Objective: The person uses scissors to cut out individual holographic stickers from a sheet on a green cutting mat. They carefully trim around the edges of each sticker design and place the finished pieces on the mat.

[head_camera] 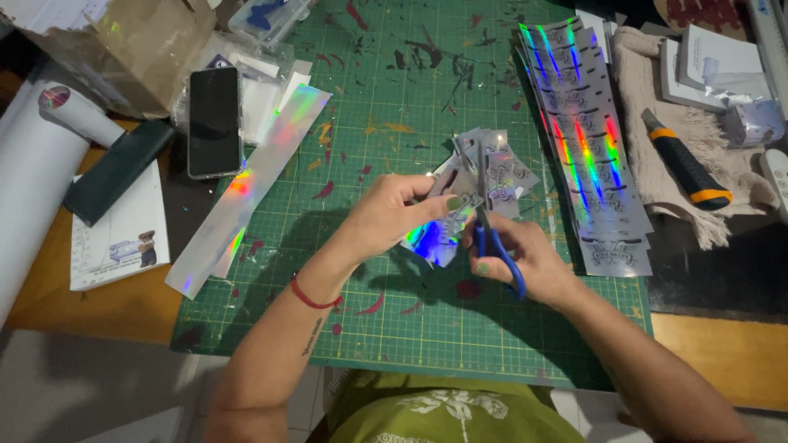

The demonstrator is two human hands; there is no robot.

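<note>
My left hand [394,215] pinches a strip of shiny holographic stickers [439,234] over the green cutting mat [386,98]. My right hand [517,254] grips blue-handled scissors [492,242], whose blades meet the strip just right of my left thumb. A small pile of cut holographic stickers [497,168] lies on the mat directly behind both hands. A red cord circles my left wrist.
Several long holographic sticker strips [587,148] lie fanned at right. Another holographic strip [254,184] lies at left beside a black phone [213,119]. An orange-and-black utility knife [685,160] rests on a beige cloth. A white roll [37,172], booklet and cardboard box sit far left.
</note>
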